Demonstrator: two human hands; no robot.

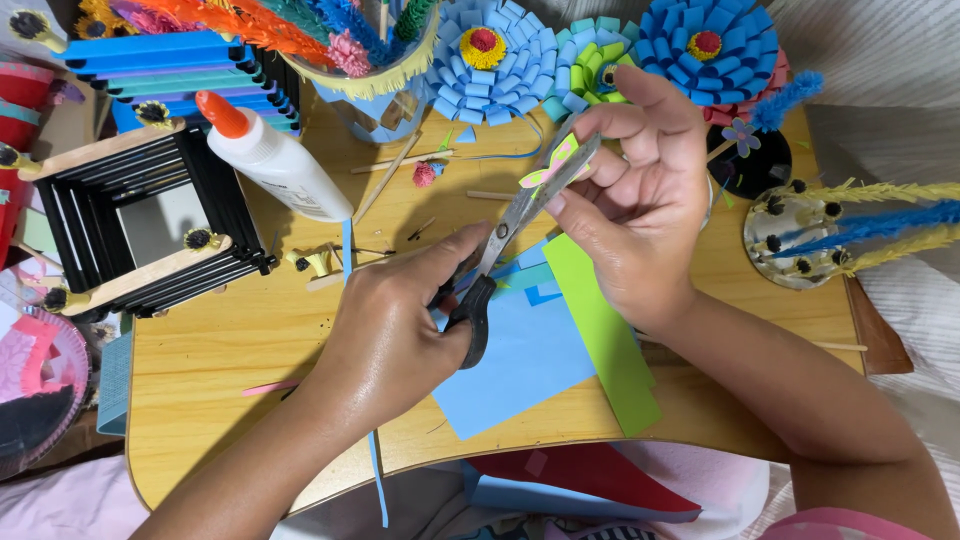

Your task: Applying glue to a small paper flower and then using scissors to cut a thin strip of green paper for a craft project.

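Nearest me, both forearms come up from the near edge and meet over the middle of the board. With my left hand point(385, 335) I work the scissors point(500, 255), fingers closed through the black handles, blades angled up and to the right. My right hand point(635, 195) pinches a small yellow-and-pink paper shape point(553, 165) between thumb and fingertips, held right at the blade tips, above the table. I judge I am in the middle of trimming its outline; the next snip calls for turning the piece a little with the right fingers while the blades close in short bites, keeping my fingertips out of their path.

Under my hands lie a blue foam sheet point(520, 360) and a green strip point(605, 335), overlapping. Farther left a white glue bottle point(275, 160) with an orange cap lies on its side, beside a black stick frame point(140, 225). Along the far edge sit blue paper flowers point(500, 55). All of it rests on a wooden tabletop point(220, 350), with pale fabric to the right.
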